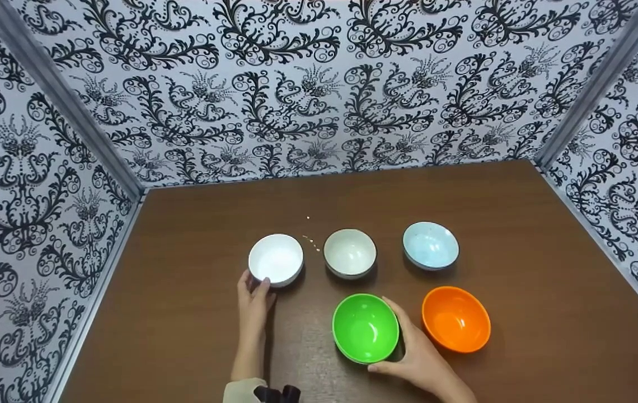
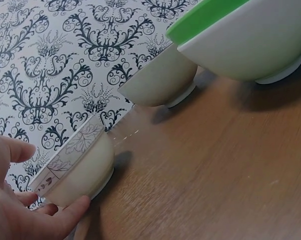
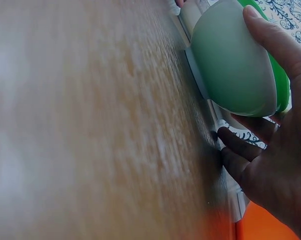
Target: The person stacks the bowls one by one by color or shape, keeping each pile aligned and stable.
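Note:
My left hand [image 1: 253, 302] is at the near left side of a white bowl [image 1: 276, 258]. In the left wrist view, floral drawings mark the bowl's side [image 2: 83, 160]; one straight finger touches it low down, while the thumb stands just above the rim. My right hand [image 1: 417, 350] grips a green bowl [image 1: 365, 327] from its right. In the right wrist view, the thumb presses on the side and other fingers reach under. Below its green rim, the outer wall [image 3: 230, 60] looks pale and whitish. Its foot is close to the tabletop.
An orange bowl [image 1: 456, 319] stands just right of my right hand. Behind are a cream bowl [image 1: 350, 252] and a pale blue bowl [image 1: 431, 245]. Small light specks [image 1: 312, 242] show on the brown table [image 1: 184, 291]. Black-and-white patterned walls [image 1: 319, 84] enclose the back and sides.

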`<state>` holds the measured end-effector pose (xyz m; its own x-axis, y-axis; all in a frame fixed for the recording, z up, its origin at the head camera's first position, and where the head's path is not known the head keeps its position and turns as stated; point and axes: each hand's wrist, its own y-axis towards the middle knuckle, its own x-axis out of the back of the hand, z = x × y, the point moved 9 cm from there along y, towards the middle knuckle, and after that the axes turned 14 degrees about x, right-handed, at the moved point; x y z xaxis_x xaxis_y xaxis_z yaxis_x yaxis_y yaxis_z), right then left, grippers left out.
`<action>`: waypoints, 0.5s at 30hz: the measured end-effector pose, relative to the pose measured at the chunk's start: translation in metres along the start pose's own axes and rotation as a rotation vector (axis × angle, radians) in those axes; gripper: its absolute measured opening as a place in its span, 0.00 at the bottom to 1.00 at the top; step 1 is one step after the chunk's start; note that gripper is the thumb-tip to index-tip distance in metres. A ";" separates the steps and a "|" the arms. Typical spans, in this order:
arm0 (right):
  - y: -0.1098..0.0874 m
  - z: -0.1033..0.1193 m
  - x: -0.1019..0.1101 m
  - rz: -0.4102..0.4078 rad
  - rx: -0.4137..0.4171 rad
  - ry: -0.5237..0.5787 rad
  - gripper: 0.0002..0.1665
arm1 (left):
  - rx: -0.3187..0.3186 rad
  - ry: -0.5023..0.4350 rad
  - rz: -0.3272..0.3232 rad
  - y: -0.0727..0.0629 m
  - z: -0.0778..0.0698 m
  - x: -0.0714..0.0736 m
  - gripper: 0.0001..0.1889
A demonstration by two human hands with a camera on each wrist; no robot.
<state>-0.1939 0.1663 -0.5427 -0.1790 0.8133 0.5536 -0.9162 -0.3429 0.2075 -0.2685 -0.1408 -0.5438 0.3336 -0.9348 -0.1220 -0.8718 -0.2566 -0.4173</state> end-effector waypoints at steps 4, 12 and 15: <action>0.000 0.000 0.000 -0.002 0.007 -0.003 0.72 | -0.010 -0.023 0.013 0.002 0.001 -0.001 0.35; 0.000 -0.001 0.000 0.000 0.004 0.000 0.72 | 0.009 -0.042 0.008 0.005 0.003 -0.002 0.35; 0.000 -0.001 -0.001 0.004 0.003 -0.004 0.72 | 0.019 -0.052 0.004 0.006 0.004 -0.002 0.34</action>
<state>-0.1942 0.1665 -0.5442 -0.1817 0.8099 0.5577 -0.9143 -0.3479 0.2074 -0.2733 -0.1394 -0.5497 0.3486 -0.9216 -0.1707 -0.8663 -0.2474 -0.4340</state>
